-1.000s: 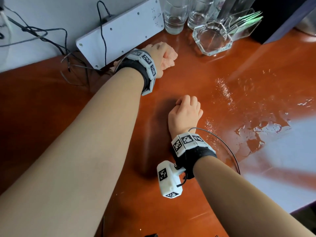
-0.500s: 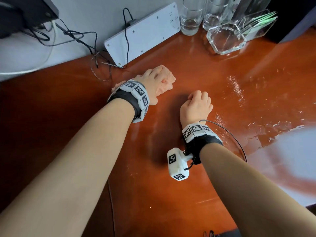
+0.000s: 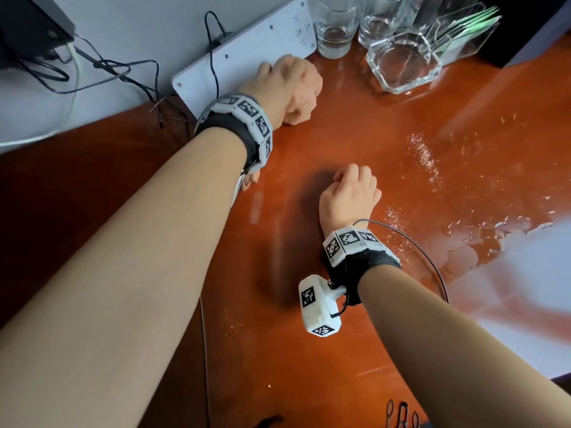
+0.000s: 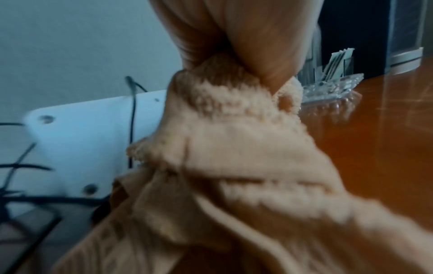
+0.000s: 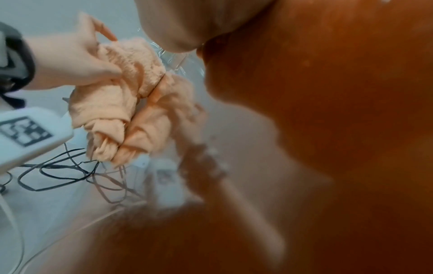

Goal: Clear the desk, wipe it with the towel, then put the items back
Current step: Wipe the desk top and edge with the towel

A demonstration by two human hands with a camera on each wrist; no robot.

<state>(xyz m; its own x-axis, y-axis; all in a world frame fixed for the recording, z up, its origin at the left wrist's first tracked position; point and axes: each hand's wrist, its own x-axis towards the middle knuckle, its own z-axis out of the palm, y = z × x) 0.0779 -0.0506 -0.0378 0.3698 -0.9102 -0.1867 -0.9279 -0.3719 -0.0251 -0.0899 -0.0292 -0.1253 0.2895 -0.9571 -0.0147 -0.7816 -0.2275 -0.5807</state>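
Note:
A crumpled peach towel (image 3: 304,94) lies on the glossy orange-brown desk (image 3: 340,134), close to the far wall. My left hand (image 3: 279,77) grips it from above and presses it down; the left wrist view shows the fingers (image 4: 257,37) pinching a bunch of the towel (image 4: 234,148). In the right wrist view the towel (image 5: 131,74) hangs bunched below that hand (image 5: 70,61). My right hand (image 3: 350,193) rests mid-desk as a fist with the fingers curled under, holding nothing.
A white box (image 3: 247,47) with tangled black cables (image 3: 108,72) leans on the wall. Two glasses (image 3: 335,26), a glass ashtray (image 3: 404,61) and a clear card holder (image 3: 463,32) stand at the back right. White powder (image 3: 423,152) and spilled water (image 3: 479,236) lie to the right.
The left hand pulled the towel toward me from beside the white box, then pushed it back out to the far edge. The right fist stayed in place.

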